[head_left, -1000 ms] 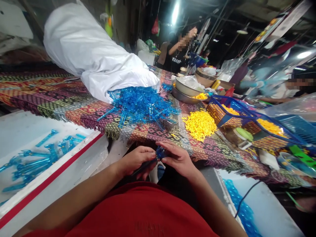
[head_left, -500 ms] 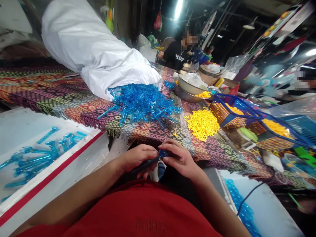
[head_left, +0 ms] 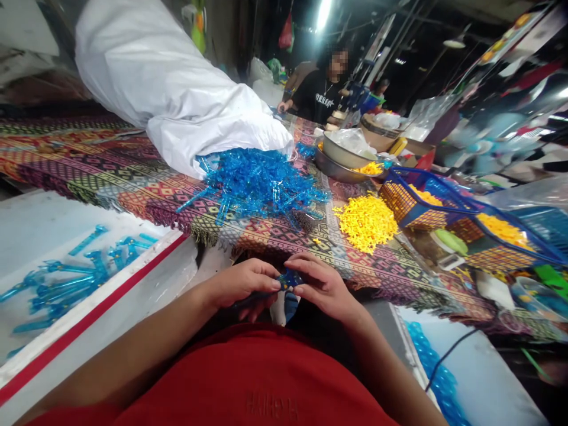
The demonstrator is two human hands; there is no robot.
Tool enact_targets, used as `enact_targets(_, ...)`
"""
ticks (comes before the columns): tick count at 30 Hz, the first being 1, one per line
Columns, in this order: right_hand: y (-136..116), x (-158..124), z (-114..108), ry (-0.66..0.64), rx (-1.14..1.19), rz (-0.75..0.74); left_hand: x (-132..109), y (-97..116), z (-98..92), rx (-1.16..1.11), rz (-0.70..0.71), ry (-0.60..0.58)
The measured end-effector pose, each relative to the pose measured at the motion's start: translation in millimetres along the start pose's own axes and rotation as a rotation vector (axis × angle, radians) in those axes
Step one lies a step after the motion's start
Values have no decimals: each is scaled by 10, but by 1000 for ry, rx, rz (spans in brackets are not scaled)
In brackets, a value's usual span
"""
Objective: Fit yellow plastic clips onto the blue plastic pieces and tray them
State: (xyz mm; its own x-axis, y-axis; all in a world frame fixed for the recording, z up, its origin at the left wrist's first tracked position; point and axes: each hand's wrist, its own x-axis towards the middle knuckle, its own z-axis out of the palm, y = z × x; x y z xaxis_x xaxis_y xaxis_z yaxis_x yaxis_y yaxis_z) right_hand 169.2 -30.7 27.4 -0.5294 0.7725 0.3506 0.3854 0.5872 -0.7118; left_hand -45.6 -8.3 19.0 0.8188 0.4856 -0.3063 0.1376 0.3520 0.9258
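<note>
Low in front of my red shirt, my left hand (head_left: 248, 285) is closed round a blue translucent plastic piece (head_left: 289, 278) with small yellow spots. My right hand (head_left: 323, 285) pinches the same piece from the other side, fingers and thumb at its end. Part of the piece is hidden behind my left fingers. Beyond my hands, a heap of blue plastic parts (head_left: 261, 180) spills from a white sack (head_left: 213, 118) onto a patterned cloth (head_left: 146, 198). A pile of small yellow parts (head_left: 367, 223) lies right of the heap.
A white box (head_left: 133, 284) at left holds blue pieces; another (head_left: 492, 378) stands at lower right. Blue baskets (head_left: 426, 198) with yellow parts and metal bowls (head_left: 341, 165) stand at right. A person in black (head_left: 317, 94) is across the table.
The blue piece has turned between my fingers, and more of its yellow-spotted end shows. My left fingers have shifted slightly left. The person across the table has raised their head.
</note>
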Motion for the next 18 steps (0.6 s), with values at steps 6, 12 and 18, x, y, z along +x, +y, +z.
enact_targets(6, -5, -19, 92, 87, -65, 117, 14, 10, 195, 931, 210, 404)
enact_targets(12, 19, -52, 77, 111, -61, 64, 39, -74, 290, 1370, 320, 506)
enact_targets(18, -18, -42, 64, 89, -26, -42, 38, -75, 243, 1328, 346, 466)
